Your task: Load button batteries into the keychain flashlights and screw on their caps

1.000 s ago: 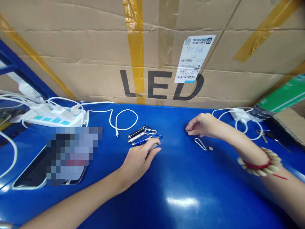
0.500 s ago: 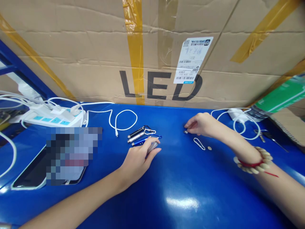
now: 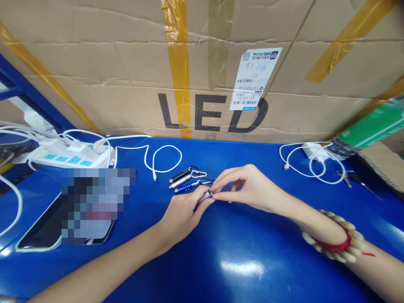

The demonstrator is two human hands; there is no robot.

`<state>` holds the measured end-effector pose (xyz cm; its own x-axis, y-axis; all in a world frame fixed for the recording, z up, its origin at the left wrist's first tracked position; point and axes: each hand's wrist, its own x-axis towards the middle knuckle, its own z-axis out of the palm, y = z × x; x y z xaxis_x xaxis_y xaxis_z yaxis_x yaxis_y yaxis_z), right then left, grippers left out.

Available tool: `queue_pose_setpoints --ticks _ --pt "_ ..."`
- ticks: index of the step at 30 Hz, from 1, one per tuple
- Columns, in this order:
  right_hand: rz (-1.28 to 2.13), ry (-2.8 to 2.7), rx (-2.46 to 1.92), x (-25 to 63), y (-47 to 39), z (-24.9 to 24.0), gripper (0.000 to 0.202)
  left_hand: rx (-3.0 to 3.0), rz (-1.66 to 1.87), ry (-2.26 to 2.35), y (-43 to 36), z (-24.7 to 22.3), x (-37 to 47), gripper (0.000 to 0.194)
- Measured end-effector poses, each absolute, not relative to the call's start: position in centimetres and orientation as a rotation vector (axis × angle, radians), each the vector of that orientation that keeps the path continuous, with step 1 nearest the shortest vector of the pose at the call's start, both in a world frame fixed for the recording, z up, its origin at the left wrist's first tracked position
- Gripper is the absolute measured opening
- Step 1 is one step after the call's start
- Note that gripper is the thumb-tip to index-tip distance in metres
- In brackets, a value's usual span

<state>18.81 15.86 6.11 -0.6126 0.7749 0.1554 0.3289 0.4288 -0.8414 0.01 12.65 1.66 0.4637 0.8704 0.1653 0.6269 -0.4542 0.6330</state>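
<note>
A short grey metal tube (image 3: 204, 196) is pinched between the thumb and fingers of my left hand (image 3: 180, 216). My right hand (image 3: 244, 185) has its thumb and fingertips closed at the tube's right end; anything small between them is hidden. Just behind my left fingers lie a black pen-like light (image 3: 180, 175), a silver one (image 3: 181, 182) and a blue one (image 3: 187, 187), side by side, with clips at their right ends.
Phones (image 3: 41, 223), partly pixelated, lie at the left before a white power strip (image 3: 72, 158). White cables (image 3: 167, 146) loop on the blue table (image 3: 246, 235). A large carton (image 3: 126, 84) stands behind; keys, a charger (image 3: 315, 151) and a green-labelled bottle (image 3: 372, 126) are right.
My right hand has moved left from the table to the tube in my left hand. The loose silver clip and small round piece are no longer visible where my right hand and wrist now pass.
</note>
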Motion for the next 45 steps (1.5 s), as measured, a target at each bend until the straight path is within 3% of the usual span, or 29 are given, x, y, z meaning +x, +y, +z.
queue_pose_setpoints --ticks 12,19,23,26,32,36,40,45 --pt "0.934 -2.065 -0.84 18.1 15.6 4.7 0.01 2.19 0.683 1.222 12.8 1.7 0.0 0.019" --pt "0.728 -2.198 -0.814 18.2 15.6 4.3 0.012 2.168 0.724 1.231 12.7 1.4 -0.1 0.016" --pt "0.774 -2.313 -0.866 18.3 15.5 5.3 0.014 2.183 0.727 1.216 12.9 1.3 0.0 0.014" --pt "0.719 -2.347 -1.06 19.4 15.5 6.7 0.013 2.185 0.73 1.238 12.9 1.6 0.1 0.013" --pt "0.222 -2.483 -1.911 24.9 16.8 7.4 0.024 2.181 0.724 1.27 12.6 1.7 0.0 0.015" --pt "0.48 -2.423 -2.145 26.8 17.4 6.5 0.028 2.19 0.729 1.264 12.7 1.7 0.1 0.015" --pt "0.802 -2.372 -2.078 27.2 17.0 5.6 0.013 2.204 0.746 1.251 12.7 1.7 0.2 0.014" --pt "1.085 -2.117 -1.929 27.7 15.1 4.6 0.014 2.181 0.703 1.224 12.0 1.8 0.3 0.016"
